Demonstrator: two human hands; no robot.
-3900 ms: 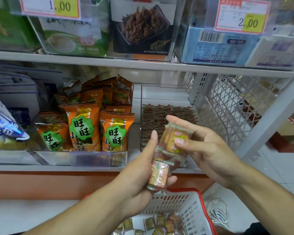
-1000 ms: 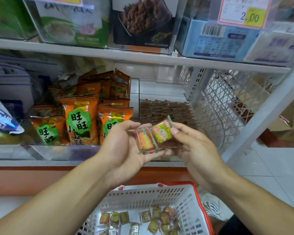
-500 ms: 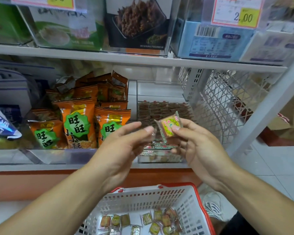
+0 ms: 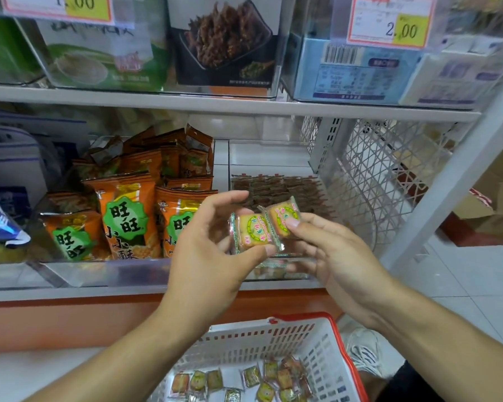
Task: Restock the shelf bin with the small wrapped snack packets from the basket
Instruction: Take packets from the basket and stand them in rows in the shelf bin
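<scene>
Packets (image 4: 256,231): left hand (image 4: 212,256) now pinches 1 too.

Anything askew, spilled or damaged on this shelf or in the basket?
Nothing damaged or spilled. The orange snack bags lean untidily at the back of their bin; the loose packets in the basket lie scattered, as expected.

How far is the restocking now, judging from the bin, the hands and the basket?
Partly done. The clear shelf bin already holds rows of packets toward its back. In hand: the left hand grips one packet and the right hand pinches another, both held in front of the bin. Left: many loose packets lie in the basket below.
</scene>
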